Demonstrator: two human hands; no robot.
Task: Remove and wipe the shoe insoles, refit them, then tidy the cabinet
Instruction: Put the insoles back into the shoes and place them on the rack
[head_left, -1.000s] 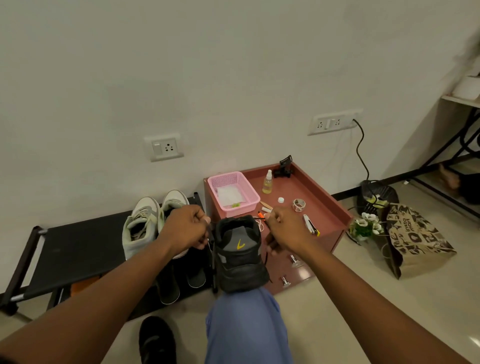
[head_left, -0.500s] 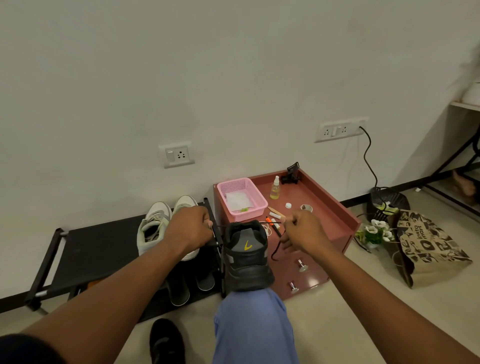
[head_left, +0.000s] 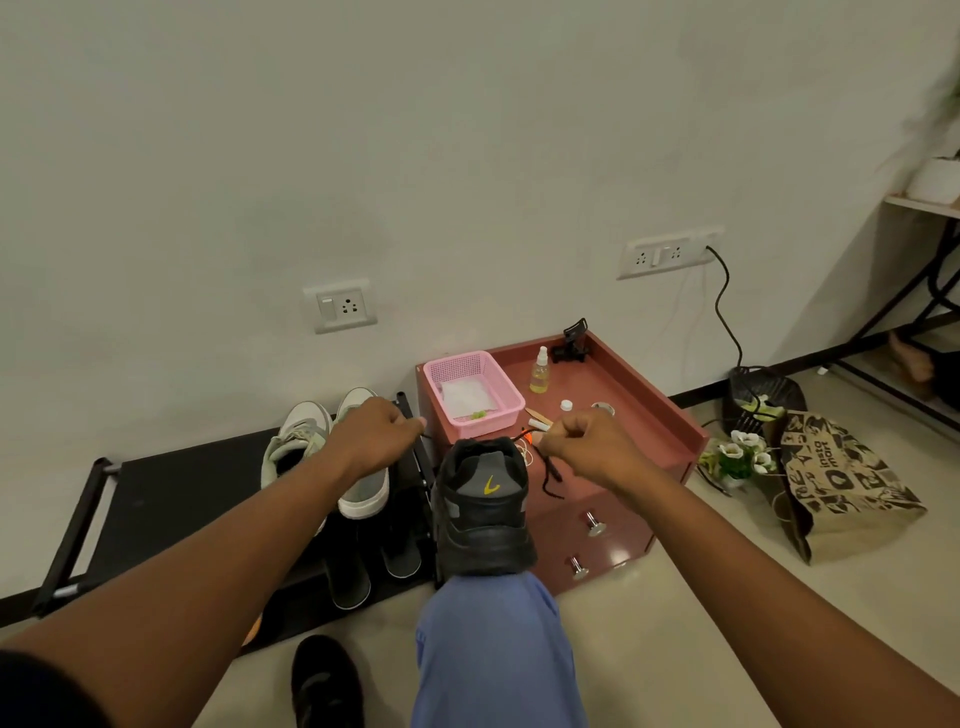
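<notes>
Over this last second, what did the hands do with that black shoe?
Both hands drew apart, pulling the lace ends sideways: the left hand to the left, the right hand to the right, each keeping its grip. The black shoe, pink basket and cabinet stayed put.

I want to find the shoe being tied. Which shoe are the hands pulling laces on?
The black shoe with the yellow mark on its heel, worn on the raised foot. Both the left hand and right hand pull its laces; the white sneakers sit untouched on the rack.
</notes>
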